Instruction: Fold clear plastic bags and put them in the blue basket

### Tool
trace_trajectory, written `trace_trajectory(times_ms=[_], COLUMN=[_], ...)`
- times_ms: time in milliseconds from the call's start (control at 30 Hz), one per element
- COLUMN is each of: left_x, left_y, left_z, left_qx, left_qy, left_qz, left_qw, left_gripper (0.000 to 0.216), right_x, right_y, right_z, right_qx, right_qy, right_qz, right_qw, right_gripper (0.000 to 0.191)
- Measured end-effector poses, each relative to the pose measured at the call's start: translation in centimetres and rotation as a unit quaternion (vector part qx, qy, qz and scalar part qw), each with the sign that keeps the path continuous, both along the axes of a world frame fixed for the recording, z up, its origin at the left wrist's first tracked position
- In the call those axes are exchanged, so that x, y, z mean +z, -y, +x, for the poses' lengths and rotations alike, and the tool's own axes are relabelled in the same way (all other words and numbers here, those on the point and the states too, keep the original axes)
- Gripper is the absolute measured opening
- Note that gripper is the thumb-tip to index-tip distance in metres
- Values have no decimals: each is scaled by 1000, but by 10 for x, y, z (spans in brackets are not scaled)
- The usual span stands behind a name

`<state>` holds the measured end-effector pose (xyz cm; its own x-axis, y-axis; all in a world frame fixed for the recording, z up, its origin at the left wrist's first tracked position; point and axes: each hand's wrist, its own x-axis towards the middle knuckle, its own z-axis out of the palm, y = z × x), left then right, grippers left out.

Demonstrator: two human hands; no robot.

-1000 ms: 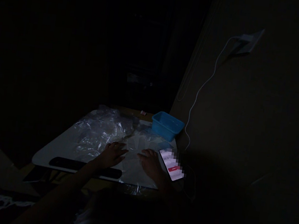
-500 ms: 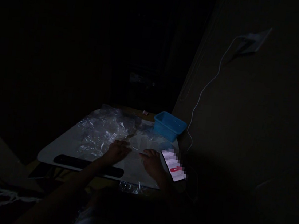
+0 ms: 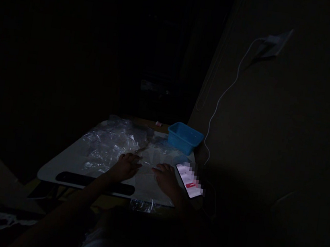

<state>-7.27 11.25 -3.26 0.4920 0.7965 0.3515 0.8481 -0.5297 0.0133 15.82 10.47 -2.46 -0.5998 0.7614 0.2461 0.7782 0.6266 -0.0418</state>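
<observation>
The room is very dark. My left hand (image 3: 127,166) lies flat on a clear plastic sheet (image 3: 150,166) spread over a small white table (image 3: 56,166), fingers stretched out. A little to the right, my right hand (image 3: 166,178) also rests palm down on the sheet with its fingers apart. A heap of crumpled clear plastic (image 3: 114,141) lies just beyond my left hand. A lit phone (image 3: 189,180) lies right beside my right hand at the table's right edge.
A blue plastic tub (image 3: 185,137) stands at the table's far right corner. A white cable (image 3: 223,94) runs down the wall from a socket (image 3: 273,43). A dark slot (image 3: 94,182) runs along the table's near edge. A small object (image 3: 159,124) lies behind the tub.
Both hands stay flat on the sheet, barely shifting. The camera view swung slightly right and back.
</observation>
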Motion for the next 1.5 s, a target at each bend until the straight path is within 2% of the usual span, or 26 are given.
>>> trace_trajectory(times_ms=[100,200,367,467,700,967,1133,1300,1500], left_x=[6,11,13,9,-4,-8,-3,2,-8], left_y=[0,0,-2,-4,-3,-2,-2,-2,2], left_z=[-1,-3,-5,0,11,-1,-5,-4,1], left_qx=[-37,-47,16,16,62,2,-37,-3,-4], left_qy=[-37,-46,51,109,84,34,12,50,62], left_qz=[4,-6,14,19,-34,-7,1,18,7], left_qw=[999,998,998,994,994,999,999,999,998], left_gripper=[31,34,32,23,19,30,32,31,28], right_x=[0,1,0,-1,1,4,3,1,3], right_y=[0,1,0,0,0,2,2,0,1], right_z=[0,0,0,0,-1,0,0,0,-2], right_qx=[-1,2,5,-2,-9,-1,3,0,-9], right_qy=[5,-1,-5,-4,-3,5,1,-7,3], right_qz=[-3,-1,0,0,2,-7,5,12,-1], right_qw=[1000,1000,1000,1000,1000,1000,1000,1000,1000], right_gripper=[35,35,34,34,33,36,33,33,33])
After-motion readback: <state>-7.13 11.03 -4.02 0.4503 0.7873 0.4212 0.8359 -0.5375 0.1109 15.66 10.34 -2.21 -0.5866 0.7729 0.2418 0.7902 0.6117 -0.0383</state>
